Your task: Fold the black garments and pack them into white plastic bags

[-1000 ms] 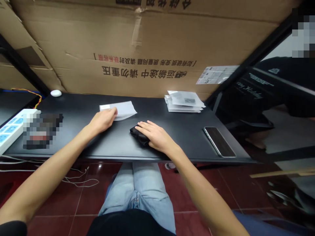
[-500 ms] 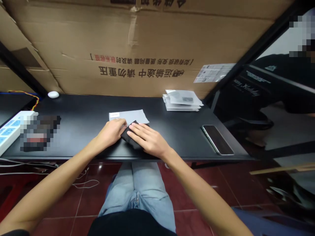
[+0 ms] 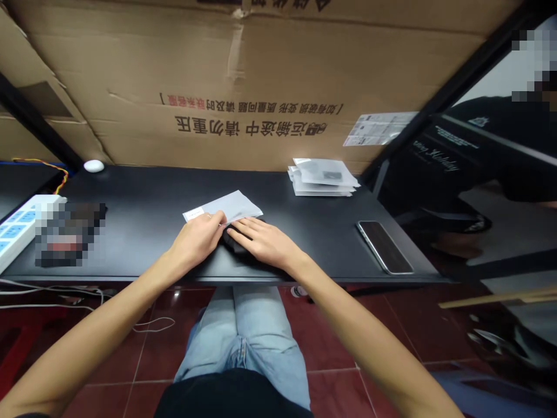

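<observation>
A frosted white pouch (image 3: 232, 204) with a small white label lies slantwise on the black desk. My left hand (image 3: 201, 235) is closed on its near edge, thumb and fingertips pinched together. Just right of it, my right hand (image 3: 267, 244) lies palm down with its fingers stretched over a dark, folded, cloth-like item (image 3: 237, 242). The right fingertips touch the pouch's near edge. Most of the dark item is hidden under that hand, so I cannot tell whether part of it is inside the pouch.
Several similar pouches (image 3: 324, 180) are stacked at the back right. A phone (image 3: 385, 248) lies near the right edge. On the left are a power strip (image 3: 21, 226), a pixelated item (image 3: 69, 235) and a white oval object (image 3: 94, 166). Cardboard (image 3: 261, 69) stands behind; a person (image 3: 491, 145) is at right.
The pouch has tilted, its left end coming nearer to me, and now lies over the dark item's far edge. My left hand has shifted slightly toward me; the right hand covers more of the item.
</observation>
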`<action>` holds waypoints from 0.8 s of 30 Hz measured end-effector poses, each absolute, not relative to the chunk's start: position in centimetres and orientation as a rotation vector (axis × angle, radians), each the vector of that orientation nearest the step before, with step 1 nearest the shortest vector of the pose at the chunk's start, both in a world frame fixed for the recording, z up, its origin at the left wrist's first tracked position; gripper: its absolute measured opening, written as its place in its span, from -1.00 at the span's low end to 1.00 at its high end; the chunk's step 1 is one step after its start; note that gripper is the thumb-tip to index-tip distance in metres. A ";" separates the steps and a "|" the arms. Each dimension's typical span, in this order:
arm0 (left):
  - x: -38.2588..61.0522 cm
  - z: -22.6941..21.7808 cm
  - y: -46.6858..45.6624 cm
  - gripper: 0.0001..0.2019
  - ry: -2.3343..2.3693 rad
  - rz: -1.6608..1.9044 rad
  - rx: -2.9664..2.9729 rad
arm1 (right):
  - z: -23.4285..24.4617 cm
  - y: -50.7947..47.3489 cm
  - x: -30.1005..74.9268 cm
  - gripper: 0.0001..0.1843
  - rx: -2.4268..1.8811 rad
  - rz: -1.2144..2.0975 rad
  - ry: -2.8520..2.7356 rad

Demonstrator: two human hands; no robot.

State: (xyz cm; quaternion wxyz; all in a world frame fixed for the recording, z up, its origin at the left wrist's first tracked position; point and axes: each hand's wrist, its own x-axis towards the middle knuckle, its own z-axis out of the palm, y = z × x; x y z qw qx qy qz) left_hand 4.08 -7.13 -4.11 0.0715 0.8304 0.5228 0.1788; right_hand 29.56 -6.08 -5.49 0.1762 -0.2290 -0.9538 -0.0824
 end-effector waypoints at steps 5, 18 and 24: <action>5.4 -2.8 -8.1 -0.79 1.606 0.536 2.544 | -5.4 -5.8 29.3 -0.28 -0.820 -0.226 -2.639; 4.6 -2.9 -6.8 -0.87 1.344 0.843 2.302 | -4.6 -2.7 30.6 -0.32 -0.506 -0.240 -2.805; 4.2 -3.7 -7.1 -0.70 1.714 0.685 2.451 | -5.1 -3.5 29.8 -0.28 -0.869 -0.204 -2.754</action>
